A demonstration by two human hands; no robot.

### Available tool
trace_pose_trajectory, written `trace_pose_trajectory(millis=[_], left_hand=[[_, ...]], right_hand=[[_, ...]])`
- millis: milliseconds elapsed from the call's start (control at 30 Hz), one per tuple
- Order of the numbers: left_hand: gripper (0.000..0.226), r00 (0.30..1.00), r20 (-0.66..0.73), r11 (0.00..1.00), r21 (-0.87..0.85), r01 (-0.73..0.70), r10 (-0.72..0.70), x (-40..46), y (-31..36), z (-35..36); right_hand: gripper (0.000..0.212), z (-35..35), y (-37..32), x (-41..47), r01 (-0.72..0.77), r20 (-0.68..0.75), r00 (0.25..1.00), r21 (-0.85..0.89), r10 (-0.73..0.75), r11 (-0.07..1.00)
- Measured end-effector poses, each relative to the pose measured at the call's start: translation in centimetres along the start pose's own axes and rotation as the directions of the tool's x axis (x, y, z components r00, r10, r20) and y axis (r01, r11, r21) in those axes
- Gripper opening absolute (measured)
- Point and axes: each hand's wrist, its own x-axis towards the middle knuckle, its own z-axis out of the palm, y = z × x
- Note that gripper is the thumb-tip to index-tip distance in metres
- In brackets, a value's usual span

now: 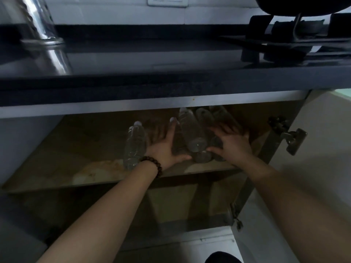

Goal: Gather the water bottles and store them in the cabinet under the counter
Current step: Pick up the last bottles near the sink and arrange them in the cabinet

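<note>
1. Two bare hands are reaching into the open cabinet [284,111] under the counter [171,84], both working at its upper shelf [57,168].
2. The left hand [163,147], with a bead bracelet [153,166] on its wrist, is lying flat with fingers straight and spread, its thumb pressing along the near end of the bottle cluster [197,135].
3. The right hand [233,141] is spreading its fingers wide over the right side of the same cluster, thumb touching a bottle base; neither hand is curling round a bottle.
4. The cluster is lying on its side toward the shelf's right end, caps pointing at the back wall; at least three clear bottles are countable there, and blur is hiding any more.
5. One single bottle [133,145] is lying apart, just left of the left hand, its base near the shelf's front edge.
6. Bare shelf is stretching from that bottle to the shelf's left end; the cluster is sitting near the right wall.
7. One door hinge [290,137] is projecting at the right edge of the opening.
8. On the counter, one shiny metal vessel [39,25] is standing at the far left corner and one gas stove [296,40] at the far right.
9. A lower compartment [171,205] is showing beneath the shelf, dark inside.
</note>
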Motion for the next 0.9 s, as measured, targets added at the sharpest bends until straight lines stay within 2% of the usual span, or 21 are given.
trace_pose_trajectory(millis=[67,100,167,233,300,367,600,800,900], left_hand=[[0.118,0.991,-0.092,0.985,0.133,0.111,-0.099,-2.2,-2.5,-1.8],[0.117,0.975,-0.115,0.97,0.13,0.204,-0.189,-3.1,-4.1,-2.3],[0.115,0.93,-0.078,0.932,0.007,0.362,-0.36,-4.9,-6.7,-2.6],[0.102,0.905,-0.039,0.891,-0.198,0.407,-0.423,-5.7,-8.1,-1.9],[0.084,0.903,-0.069,0.879,-0.271,0.393,-0.425,-5.5,-8.3,-1.3],[0.079,0.91,-0.063,0.891,-0.241,0.385,-0.41,-4.7,-7.7,-0.8],[0.104,0.956,0.056,0.911,-0.294,0.291,-0.287,-2.3,-2.3,2.5],[0.106,0.961,0.049,0.932,-0.234,0.276,-0.272,-1.5,-1.6,3.4],[0.114,0.966,0.056,0.951,-0.174,0.257,-0.251,-1.2,-1.8,3.4]], right_hand=[[0.076,0.1,0.0,0.0,-0.008,0.014,1.0,-0.002,0.008,1.0],[0.075,0.1,0.0,0.1,-0.012,0.018,1.0,-0.004,0.012,1.0],[0.075,0.1,-0.1,0.1,-0.019,0.014,1.0,-0.006,0.019,1.0],[0.075,0.2,-0.2,0.1,-0.016,0.001,1.0,-0.003,0.016,1.0],[0.075,0.3,-0.1,0.1,-0.008,-0.003,1.0,0.013,0.008,1.0],[0.076,0.3,0.0,0.1,-0.006,0.008,1.0,0.021,0.006,1.0],[0.075,0.1,-0.4,0.0,-0.028,0.001,1.0,0.012,0.028,1.0],[0.085,-0.6,-0.7,0.0,-0.018,0.024,1.0,-0.012,0.018,1.0],[0.097,-0.5,-3.1,-0.2,0.045,-0.071,0.996,-0.1,-0.052,0.994]])
